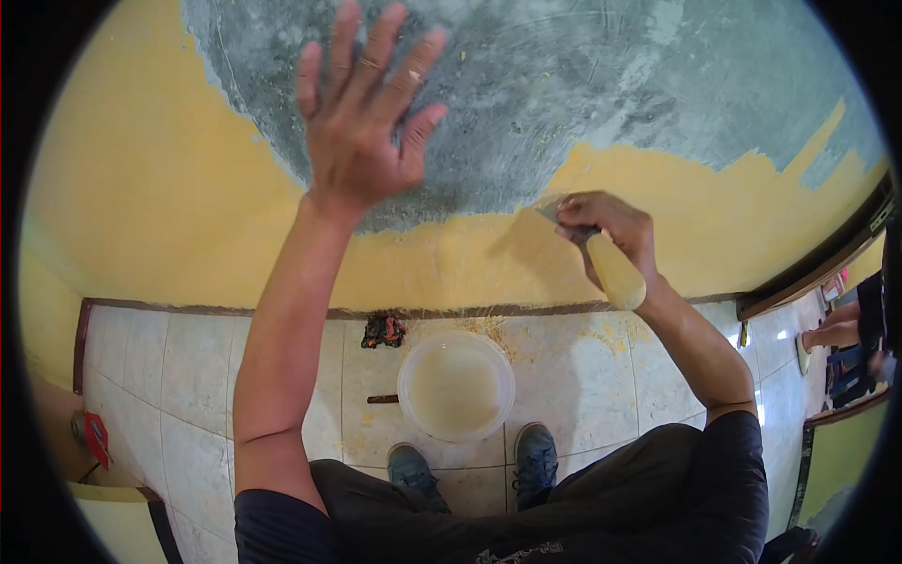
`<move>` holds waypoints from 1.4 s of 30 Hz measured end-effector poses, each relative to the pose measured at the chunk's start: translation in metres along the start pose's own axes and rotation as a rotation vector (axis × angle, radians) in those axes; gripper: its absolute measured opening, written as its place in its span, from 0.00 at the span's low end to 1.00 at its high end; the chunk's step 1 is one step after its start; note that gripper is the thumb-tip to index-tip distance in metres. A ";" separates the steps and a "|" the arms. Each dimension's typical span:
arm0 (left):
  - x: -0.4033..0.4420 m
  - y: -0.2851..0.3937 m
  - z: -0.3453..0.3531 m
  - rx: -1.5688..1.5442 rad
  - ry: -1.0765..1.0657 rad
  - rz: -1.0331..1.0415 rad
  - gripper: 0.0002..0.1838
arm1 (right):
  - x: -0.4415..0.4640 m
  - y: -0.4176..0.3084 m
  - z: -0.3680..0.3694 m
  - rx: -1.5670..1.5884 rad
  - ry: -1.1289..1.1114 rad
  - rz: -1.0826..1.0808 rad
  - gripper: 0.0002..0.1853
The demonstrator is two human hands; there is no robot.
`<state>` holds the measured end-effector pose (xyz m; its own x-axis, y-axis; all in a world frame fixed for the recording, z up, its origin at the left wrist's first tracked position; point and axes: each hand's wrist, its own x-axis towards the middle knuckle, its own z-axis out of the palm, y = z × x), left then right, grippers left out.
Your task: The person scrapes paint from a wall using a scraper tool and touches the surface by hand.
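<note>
My left hand [362, 141] is spread flat at the bare grey part of the wall [526, 85], its fingers apart and holding nothing. Whether the palm presses on the wall cannot be made out. In my right hand [615, 226] is a trowel with a pale yellow handle [615, 271]. Its metal blade [548, 209] meets the wall at the lower edge of the grey patch, where yellow paint [658, 207] begins. My fingers lie over part of the blade and hide some of it.
A round plastic bucket [456, 387] with whitish contents stands before my shoes [536, 461]. Yellow flakes [489, 327] litter the tiles by the wall. Beside them lies a dark and red clump [383, 330]. At the right, another person's leg [832, 329] shows by a doorway.
</note>
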<state>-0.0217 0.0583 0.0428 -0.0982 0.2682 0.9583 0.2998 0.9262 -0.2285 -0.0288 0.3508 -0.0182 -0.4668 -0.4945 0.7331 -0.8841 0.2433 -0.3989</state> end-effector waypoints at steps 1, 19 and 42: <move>-0.003 -0.007 0.000 0.000 -0.002 -0.010 0.22 | 0.003 0.001 -0.001 0.017 0.037 0.002 0.12; -0.023 -0.040 0.015 0.046 0.107 0.015 0.22 | 0.025 0.016 0.004 -0.254 0.320 -0.157 0.15; -0.020 -0.053 0.016 0.163 0.154 0.193 0.22 | 0.015 0.031 0.025 -0.342 0.123 -0.395 0.17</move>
<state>-0.0511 0.0079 0.0329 0.0948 0.4114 0.9065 0.1409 0.8959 -0.4213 -0.0632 0.3304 -0.0332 -0.0777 -0.5072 0.8583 -0.9391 0.3263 0.1078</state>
